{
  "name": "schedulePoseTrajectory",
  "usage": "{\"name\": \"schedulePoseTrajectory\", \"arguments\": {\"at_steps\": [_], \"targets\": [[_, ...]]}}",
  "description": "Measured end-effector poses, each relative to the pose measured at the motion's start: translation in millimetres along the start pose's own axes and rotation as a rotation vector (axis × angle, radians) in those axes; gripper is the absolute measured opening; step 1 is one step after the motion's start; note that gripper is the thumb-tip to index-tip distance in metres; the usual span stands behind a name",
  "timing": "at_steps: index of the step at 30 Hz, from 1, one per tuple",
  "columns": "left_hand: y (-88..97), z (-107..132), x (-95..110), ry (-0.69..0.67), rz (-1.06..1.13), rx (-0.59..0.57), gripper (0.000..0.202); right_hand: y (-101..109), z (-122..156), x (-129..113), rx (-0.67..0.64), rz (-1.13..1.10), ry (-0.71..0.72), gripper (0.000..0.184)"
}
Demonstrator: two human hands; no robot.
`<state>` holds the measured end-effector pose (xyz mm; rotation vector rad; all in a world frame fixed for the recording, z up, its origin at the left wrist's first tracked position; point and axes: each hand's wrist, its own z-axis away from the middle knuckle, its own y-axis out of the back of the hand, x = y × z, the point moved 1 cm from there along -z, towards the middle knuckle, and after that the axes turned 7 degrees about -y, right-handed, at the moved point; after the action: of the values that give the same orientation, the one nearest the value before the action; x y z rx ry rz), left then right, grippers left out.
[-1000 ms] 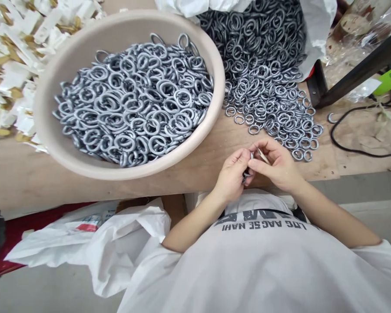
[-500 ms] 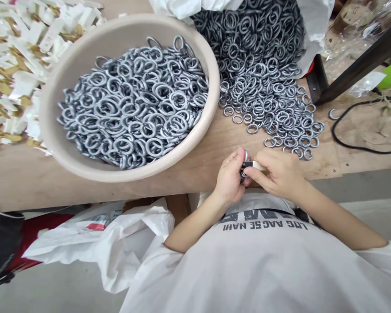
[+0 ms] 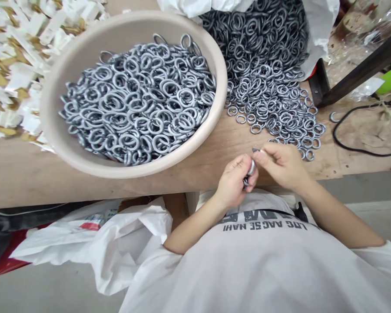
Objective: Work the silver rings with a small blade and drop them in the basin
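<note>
On the near side of the bowl [image 3: 117, 34], left hand [image 3: 235, 181] fingers clamp a metal ring [image 3: 251, 167]. Right hand [image 3: 283, 164] fingers pinch a small dark piece [image 3: 256, 150]. The ring looks stiff, light and slick; best held by its rim.

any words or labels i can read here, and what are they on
"LOG AAG SE NAHI": on the white t-shirt, upside down to the camera.
Larger print above it on the t-shirt: cut off by a fold, unreadable.
Red and blue print on the white plastic bag: too blurred to read.
No text on the ring in the left hand's grip, the small dark piece pinched by the right hand, or the bowl.
</note>
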<state>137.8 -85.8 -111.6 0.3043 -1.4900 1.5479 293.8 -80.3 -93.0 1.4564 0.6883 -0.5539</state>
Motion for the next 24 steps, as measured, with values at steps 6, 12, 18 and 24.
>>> {"name": "schedulePoseTrajectory", "arguments": {"at_steps": [6,12,18,24], "targets": [[2.7,1,10,-0.040,0.035,0.117,0.053,2,9,-14,-0.022,0.024,0.148,0.046],[1.5,-1,12,-0.045,0.045,0.181,0.058,-4,13,-26,-0.047,0.127,0.225,0.047],[1.1,2,10,-0.049,0.063,0.170,0.057,-5,13,-24,-0.028,0.115,0.226,0.048],[1.8,2,9,-0.052,0.039,0.148,0.056,-3,16,-26,-0.071,0.083,0.182,0.047]]}}
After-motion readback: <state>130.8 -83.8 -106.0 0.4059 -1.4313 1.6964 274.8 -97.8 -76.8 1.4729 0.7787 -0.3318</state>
